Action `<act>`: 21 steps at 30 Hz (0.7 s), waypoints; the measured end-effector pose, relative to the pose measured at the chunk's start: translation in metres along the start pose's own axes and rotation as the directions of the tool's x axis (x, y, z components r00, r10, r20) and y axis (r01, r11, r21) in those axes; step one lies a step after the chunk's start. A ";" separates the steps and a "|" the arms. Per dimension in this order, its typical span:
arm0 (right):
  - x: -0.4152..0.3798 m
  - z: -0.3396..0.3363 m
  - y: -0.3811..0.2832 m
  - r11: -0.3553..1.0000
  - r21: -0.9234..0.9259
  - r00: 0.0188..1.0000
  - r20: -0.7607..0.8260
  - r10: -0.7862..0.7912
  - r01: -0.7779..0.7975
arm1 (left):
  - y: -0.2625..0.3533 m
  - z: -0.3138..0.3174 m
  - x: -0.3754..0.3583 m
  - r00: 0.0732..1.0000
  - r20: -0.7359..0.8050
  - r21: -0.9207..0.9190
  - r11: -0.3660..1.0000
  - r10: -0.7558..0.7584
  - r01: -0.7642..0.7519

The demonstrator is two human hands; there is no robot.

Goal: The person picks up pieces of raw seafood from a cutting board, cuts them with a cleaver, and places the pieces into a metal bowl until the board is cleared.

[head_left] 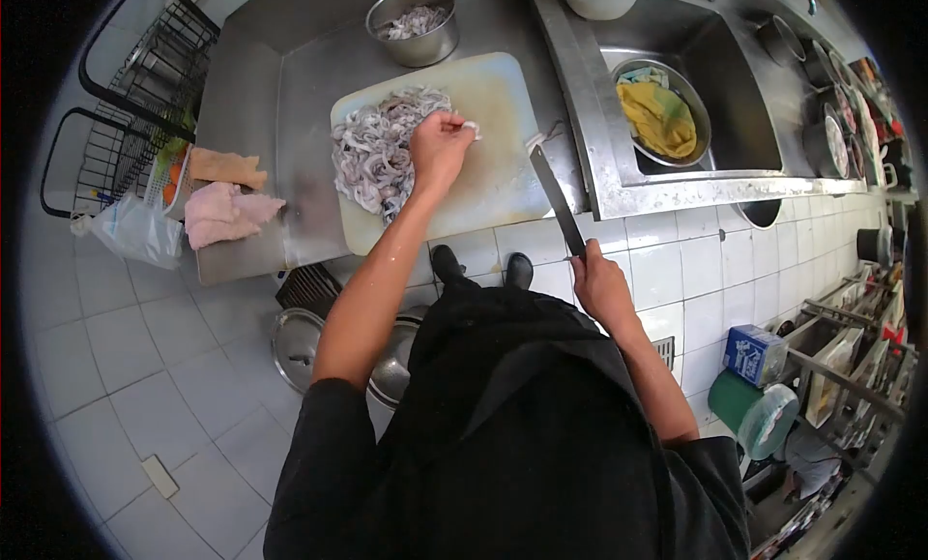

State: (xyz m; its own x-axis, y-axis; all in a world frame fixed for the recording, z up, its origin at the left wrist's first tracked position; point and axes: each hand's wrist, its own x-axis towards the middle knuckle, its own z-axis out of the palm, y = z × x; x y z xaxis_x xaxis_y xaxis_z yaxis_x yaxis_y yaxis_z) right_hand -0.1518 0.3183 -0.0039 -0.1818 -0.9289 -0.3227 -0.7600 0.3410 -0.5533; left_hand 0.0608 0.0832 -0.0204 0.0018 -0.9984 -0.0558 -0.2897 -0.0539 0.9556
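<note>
My left hand is over the white cutting board, its fingers pinched on a small whitish piece of squid. Beside that hand, a heap of greyish-white squid covers the left part of the board. In my right hand, near the counter's front edge, is the handle of a knife. Its long blade points away from me, with the tip at the board's right edge. A pale scrap of squid lies by the tip.
A steel pot with more squid stands behind the board. On the right, the sink holds a bowl with a yellow cloth. Pink cloths lie at the counter's left end, beside a wire rack. Pot lids are below.
</note>
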 end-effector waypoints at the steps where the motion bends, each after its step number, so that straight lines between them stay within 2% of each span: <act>1: -0.001 0.001 0.001 1.000 0.007 1.000 0.006 0.010 -0.010 | 0.007 0.002 0.000 0.999 0.036 0.022 0.999 0.024 -0.025; 4: -0.002 0.004 0.004 1.000 0.017 1.000 -0.009 0.018 -0.018 | 0.002 0.016 -0.011 0.970 0.134 0.210 0.951 0.202 -0.227; 7: -0.005 0.002 0.001 1.000 -0.005 0.999 -0.024 0.025 -0.025 | -0.040 0.023 -0.036 0.889 0.348 0.238 0.889 0.298 -0.391; 10: -0.010 -0.005 0.002 0.999 0.035 0.999 -0.033 -0.013 0.014 | -0.063 0.021 -0.056 0.870 0.260 0.268 0.834 0.419 -0.482; 13: -0.015 -0.007 -0.002 0.996 0.069 0.998 -0.052 -0.048 0.051 | -0.069 0.017 -0.064 0.918 0.221 0.287 0.878 0.328 -0.383; 16: -0.016 -0.013 -0.018 0.990 0.125 0.998 -0.016 -0.062 0.064 | -0.071 0.018 -0.066 0.909 0.203 0.292 0.864 0.364 -0.411; 19: -0.012 -0.011 -0.028 0.991 0.092 0.995 0.011 -0.103 0.102 | -0.073 0.025 -0.066 0.902 0.174 0.309 0.848 0.395 -0.431; 21: -0.009 -0.010 -0.032 0.993 0.089 0.996 0.038 -0.076 0.072 | -0.075 0.029 -0.066 0.881 0.169 0.333 0.816 0.442 -0.473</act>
State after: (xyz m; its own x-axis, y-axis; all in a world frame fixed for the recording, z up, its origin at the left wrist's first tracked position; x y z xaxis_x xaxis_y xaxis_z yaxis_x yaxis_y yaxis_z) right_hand -0.1324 0.3144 0.0247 -0.0997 -0.9458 -0.3091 -0.7123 0.2848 -0.6415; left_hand 0.0547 0.1541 -0.0970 -0.2878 -0.9012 0.3242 -0.5556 0.4328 0.7099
